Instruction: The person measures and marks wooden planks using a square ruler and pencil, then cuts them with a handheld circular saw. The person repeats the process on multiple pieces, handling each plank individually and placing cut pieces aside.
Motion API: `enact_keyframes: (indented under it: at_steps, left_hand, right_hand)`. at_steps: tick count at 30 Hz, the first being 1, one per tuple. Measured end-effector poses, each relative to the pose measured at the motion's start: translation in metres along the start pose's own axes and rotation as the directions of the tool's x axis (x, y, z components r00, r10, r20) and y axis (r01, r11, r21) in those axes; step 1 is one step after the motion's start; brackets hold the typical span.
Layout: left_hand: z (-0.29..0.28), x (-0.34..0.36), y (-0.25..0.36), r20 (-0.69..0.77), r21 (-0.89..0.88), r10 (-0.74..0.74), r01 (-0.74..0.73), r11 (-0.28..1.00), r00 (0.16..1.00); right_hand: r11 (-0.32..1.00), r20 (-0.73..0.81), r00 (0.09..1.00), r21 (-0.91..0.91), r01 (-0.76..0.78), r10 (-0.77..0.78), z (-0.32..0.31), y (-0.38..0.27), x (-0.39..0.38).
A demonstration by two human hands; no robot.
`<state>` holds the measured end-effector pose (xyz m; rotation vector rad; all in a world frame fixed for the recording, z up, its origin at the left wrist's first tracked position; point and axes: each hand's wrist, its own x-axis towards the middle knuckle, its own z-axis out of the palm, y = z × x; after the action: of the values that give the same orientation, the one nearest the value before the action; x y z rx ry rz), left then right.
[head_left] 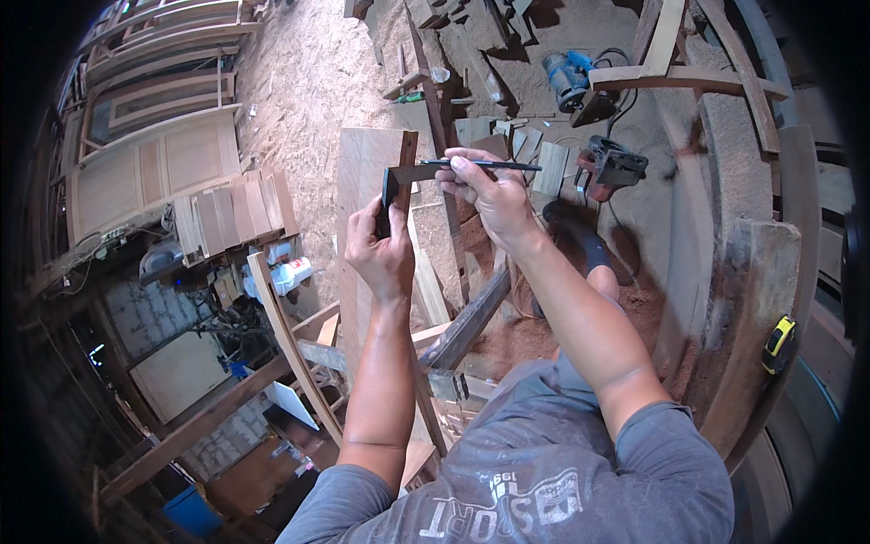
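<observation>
A long wooden board [366, 156] runs away from me in the middle of the head view. My left hand [382, 252] grips the dark stock of a try square [390, 190] over the board. The square's blade reaches right, across the board's dark right edge. In the fingers of my right hand [489, 195] is a thin dark pencil [512, 166], held almost level along the blade. Whether its tip touches the wood I cannot make out. My right fingers lie close to the blade's far end.
A blue power tool [568, 82] and a circular saw [614, 170] rest on the dusty right side. The yellow tape measure [778, 344] lies on a thick timber at far right. Wood offcuts [549, 169] litter the ground. Stacked short boards [237, 214] and door panels [154, 168] stand left.
</observation>
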<state>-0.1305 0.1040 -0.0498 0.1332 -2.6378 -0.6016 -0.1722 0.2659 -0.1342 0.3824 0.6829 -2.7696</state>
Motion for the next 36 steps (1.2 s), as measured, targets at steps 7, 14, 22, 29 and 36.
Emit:
enact_keyframes:
  at_steps: [7,14,22,29,36]
  left_hand:
    - [-0.002,0.003,0.002,0.008,0.043,0.061,-0.061,0.997,0.998]
    - [-0.003,0.001,0.004,0.034,-0.015,-0.044,0.045,0.999,0.998]
    - [-0.002,0.003,0.004,0.006,0.038,0.035,-0.035,0.999,0.999]
    - [-0.001,0.003,0.006,0.002,0.016,0.027,-0.027,1.0,1.0]
    - [0.0,0.001,-0.002,-0.008,-0.004,0.024,-0.024,1.0,1.0]
  right_hand:
    - [1.0,0.009,1.0,-0.014,0.02,-0.02,0.003,0.021,0.012]
    - [0.999,0.042,0.999,-0.054,0.001,0.001,0.005,0.026,0.016]
    - [0.966,0.03,0.999,-0.256,0.04,-0.033,-0.019,0.022,0.021]
    - [0.606,0.114,0.952,-0.748,0.271,-0.285,0.01,-0.008,0.008]
    - [0.569,0.189,0.914,-0.732,0.375,-0.359,0.04,-0.027,0.001]
